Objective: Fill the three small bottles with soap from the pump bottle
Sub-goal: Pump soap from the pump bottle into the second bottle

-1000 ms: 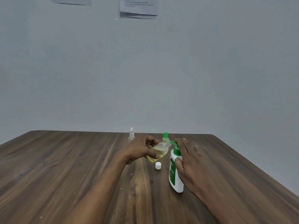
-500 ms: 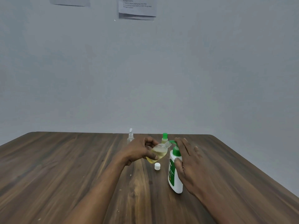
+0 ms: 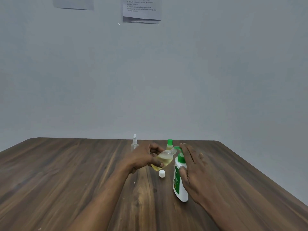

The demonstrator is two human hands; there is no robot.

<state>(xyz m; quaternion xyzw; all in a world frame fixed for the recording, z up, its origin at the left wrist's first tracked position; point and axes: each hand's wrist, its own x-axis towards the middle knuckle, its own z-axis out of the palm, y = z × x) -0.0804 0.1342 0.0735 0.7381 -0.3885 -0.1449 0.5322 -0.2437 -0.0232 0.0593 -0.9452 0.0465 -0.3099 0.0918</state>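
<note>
A white pump bottle (image 3: 179, 185) with a green pump head stands upright on the wooden table (image 3: 66, 172). My right hand (image 3: 193, 167) lies on it, straight fingers over the pump head and thumb against the bottle's body. My left hand (image 3: 143, 157) grips a small clear bottle (image 3: 164, 160) holding yellowish liquid, tilted with its open neck at the green nozzle. Its white cap (image 3: 162, 173) lies on the table just below. Behind stand a small green-capped bottle (image 3: 169, 144) and a clear spray bottle (image 3: 134, 143).
The table's far edge runs just behind the small bottles, with a grey wall beyond. Two paper sheets (image 3: 141, 10) hang high on the wall. A few crumbs dot the wood near my left forearm.
Hardly anything has moved. Both hands keep the same hold on the small bottle and the pump bottle; the view has shifted slightly.
</note>
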